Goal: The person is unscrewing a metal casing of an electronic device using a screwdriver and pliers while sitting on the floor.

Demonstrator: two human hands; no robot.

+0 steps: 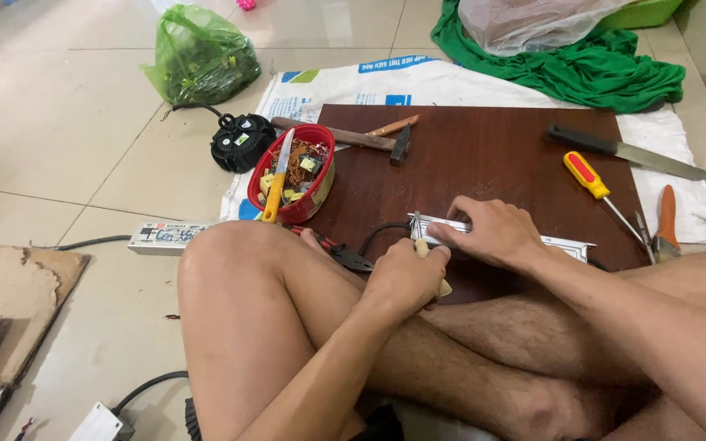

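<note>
Right hand (496, 233) presses flat, fingers closed, on the metal driver box (533, 241) at the board (484, 147) near edge; left hand (406, 278) grips a wooden-handled tool (431, 261). Box likely rigid, smooth-sided; hold by its long sides.

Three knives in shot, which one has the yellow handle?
The knife resting in the red bowl, blade up. The big knife on the board's right has a black handle; the left hand grips the third.
</note>
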